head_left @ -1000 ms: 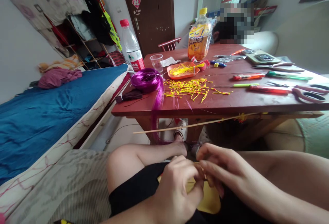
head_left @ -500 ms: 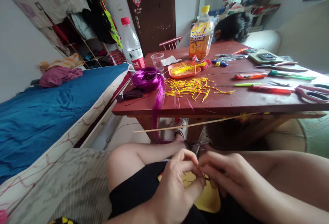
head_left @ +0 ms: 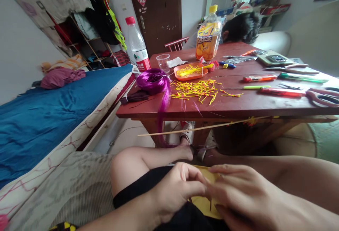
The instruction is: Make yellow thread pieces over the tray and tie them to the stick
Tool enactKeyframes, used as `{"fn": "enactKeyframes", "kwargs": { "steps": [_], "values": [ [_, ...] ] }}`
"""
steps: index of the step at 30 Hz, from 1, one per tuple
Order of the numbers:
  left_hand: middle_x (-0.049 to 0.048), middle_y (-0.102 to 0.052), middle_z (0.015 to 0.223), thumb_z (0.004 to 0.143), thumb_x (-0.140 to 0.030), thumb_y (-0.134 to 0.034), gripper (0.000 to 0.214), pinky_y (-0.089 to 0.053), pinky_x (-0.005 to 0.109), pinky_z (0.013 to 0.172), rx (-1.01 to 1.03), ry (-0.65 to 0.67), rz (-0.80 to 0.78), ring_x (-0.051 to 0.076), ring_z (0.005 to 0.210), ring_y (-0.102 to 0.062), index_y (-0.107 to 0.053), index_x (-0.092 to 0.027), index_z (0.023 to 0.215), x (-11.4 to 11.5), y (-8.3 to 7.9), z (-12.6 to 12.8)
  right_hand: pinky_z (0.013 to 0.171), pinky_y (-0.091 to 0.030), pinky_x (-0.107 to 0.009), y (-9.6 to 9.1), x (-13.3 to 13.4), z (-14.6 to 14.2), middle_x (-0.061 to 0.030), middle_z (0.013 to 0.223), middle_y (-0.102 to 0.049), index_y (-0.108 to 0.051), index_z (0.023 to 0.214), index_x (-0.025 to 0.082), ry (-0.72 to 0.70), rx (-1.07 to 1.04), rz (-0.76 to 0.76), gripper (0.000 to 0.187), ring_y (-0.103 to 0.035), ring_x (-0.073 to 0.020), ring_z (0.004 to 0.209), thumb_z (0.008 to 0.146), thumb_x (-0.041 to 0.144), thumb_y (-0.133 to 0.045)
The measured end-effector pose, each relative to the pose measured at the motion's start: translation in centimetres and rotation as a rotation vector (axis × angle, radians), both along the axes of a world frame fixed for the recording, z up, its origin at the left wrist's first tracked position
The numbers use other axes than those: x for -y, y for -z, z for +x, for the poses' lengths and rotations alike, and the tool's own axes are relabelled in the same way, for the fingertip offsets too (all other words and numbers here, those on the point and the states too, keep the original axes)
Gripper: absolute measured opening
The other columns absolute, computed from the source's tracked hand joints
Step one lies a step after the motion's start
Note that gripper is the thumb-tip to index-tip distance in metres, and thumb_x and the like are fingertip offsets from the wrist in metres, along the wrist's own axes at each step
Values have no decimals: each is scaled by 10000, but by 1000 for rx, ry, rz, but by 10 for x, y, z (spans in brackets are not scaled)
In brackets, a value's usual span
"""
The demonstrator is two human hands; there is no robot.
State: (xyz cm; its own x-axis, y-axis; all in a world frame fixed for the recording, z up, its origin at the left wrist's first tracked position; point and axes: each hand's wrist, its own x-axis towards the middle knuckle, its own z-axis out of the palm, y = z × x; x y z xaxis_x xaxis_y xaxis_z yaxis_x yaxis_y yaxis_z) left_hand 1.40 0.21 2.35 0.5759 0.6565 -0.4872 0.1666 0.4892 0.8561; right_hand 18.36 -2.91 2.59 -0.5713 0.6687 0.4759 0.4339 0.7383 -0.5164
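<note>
My left hand (head_left: 176, 190) and my right hand (head_left: 238, 197) meet over my lap at the bottom of the view. Both have their fingers curled and pinched together at the edge of a flat yellow piece (head_left: 202, 202) that lies on my black shorts. What sits between the fingertips is too small to make out. A thin wooden stick (head_left: 196, 129) runs across just under the table's front edge, above my knees.
A red wooden table (head_left: 238, 105) ahead holds scattered yellow strips (head_left: 197, 90), an orange tray (head_left: 189, 72), purple fibre (head_left: 155, 81), bottles, a plastic cup, pens and scissors (head_left: 321, 96). A bed with a blue cover (head_left: 53, 114) lies left. Another person's head (head_left: 241, 28) shows beyond the table.
Both hands have dropped lower onto my lap and flattened toward the yellow piece; the fingertips stay together.
</note>
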Motion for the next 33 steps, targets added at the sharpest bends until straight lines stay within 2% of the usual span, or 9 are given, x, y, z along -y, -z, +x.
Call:
{"fn": "enactKeyframes", "kwargs": {
  "steps": [3, 6, 10, 15, 18, 21, 24, 29, 33],
  "values": [
    [-55, -447, 444, 496, -158, -606, 55, -251, 198, 512, 81, -77, -300, 55, 456, -330, -556, -136, 490, -1, 6, 2, 839, -504, -326, 1, 4, 5, -50, 640, -672, -637, 886, 147, -87, 278, 478, 311, -640, -165, 579, 850, 40, -347],
    [-64, -421, 430, 485, -166, -618, 90, -245, 197, 515, 120, -95, -344, 50, 447, -317, -533, -142, 469, 0, 9, 3, 855, -494, -334, 7, 5, 7, -70, 668, -682, -637, 923, 122, -84, 250, 500, 401, -651, -182, 617, 895, 62, -242],
    [-2, -522, 566, 549, -161, -596, 35, -324, 218, 598, 101, -67, -100, 92, 567, -439, -587, -129, 538, 5, 3, 3, 715, -511, -263, 11, 4, 2, -54, 682, -669, -598, 906, 153, 5, 18, 117, 381, -617, -138, 587, 948, 149, -220],
    [31, -468, 780, 698, -114, -534, 132, -406, 262, 685, -72, -119, 822, 144, 747, -492, -574, -160, 581, 15, 9, 2, 351, -340, -158, 18, 0, -11, 45, 496, -503, -534, 740, 170, 217, -298, -897, 274, -445, -63, 367, 874, 397, -458],
    [27, -478, 763, 717, -40, -488, 175, -402, 243, 606, -188, -179, 1411, 126, 683, -453, -544, -160, 601, 18, 22, -2, 294, -272, -127, 25, -3, -17, 58, 434, -504, -518, 731, 154, 165, -569, -1217, 325, -380, -33, 283, 777, 473, -565],
    [44, -595, 796, 768, -35, -470, 163, -416, 265, 633, -183, -35, 1803, 130, 692, -476, -565, -136, 681, 15, 29, -8, 270, -274, -113, 27, -6, -19, 48, 396, -525, -516, 693, 148, 99, -713, -1362, 319, -379, -30, 255, 720, 447, -623],
    [43, -659, 855, 797, -47, -470, 151, -413, 272, 620, -150, 117, 1956, 123, 675, -507, -583, -112, 721, 9, 27, -13, 266, -273, -98, 25, -9, -18, 57, 381, -514, -527, 679, 141, 79, -751, -1440, 258, -359, -17, 248, 718, 378, -622],
    [32, -677, 803, 819, -63, -431, 188, -411, 282, 623, -243, 202, 1905, 139, 644, -507, -584, -146, 746, 6, 19, -13, 301, -300, -113, 21, -11, -13, 75, 414, -486, -509, 687, 150, 58, -758, -1432, 231, -372, -22, 288, 739, 364, -580],
    [49, -651, 736, 825, -58, -414, 210, -423, 298, 633, -393, 182, 1776, 158, 644, -502, -575, -142, 719, 8, 16, -11, 422, -388, -186, 16, -10, -11, 42, 528, -562, -506, 806, 169, 226, -455, -1094, 134, -529, -96, 432, 748, 283, -546]
  ]
}}
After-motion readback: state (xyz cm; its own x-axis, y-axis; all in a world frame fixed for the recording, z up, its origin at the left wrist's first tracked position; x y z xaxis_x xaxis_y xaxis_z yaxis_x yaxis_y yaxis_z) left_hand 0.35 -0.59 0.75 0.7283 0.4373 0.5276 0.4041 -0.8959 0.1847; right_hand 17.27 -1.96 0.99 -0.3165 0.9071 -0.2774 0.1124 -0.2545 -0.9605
